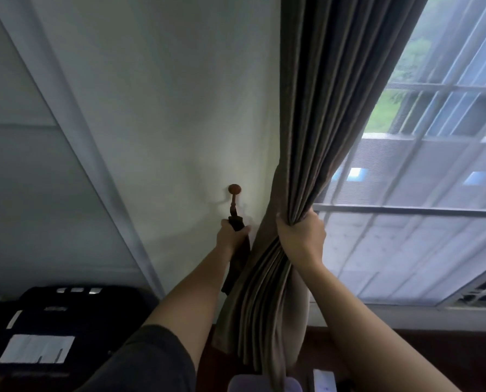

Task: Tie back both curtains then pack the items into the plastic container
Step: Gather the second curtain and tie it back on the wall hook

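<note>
A brown pleated curtain hangs beside the window, gathered into a bunch. My right hand grips the bunched folds at about sill height. To its left, my left hand holds a dark fabric tieback that hangs from a brown round-knobbed wall hook. The strap's lower end dangles down next to the curtain. At the bottom edge a pale plastic container shows partly, behind the curtain's hem.
White wall fills the left-centre. A window with grille bars and a mesh screen is on the right, over a white sill. A black case or bag with white labels sits bottom left. Dark wooden surface lies under the sill.
</note>
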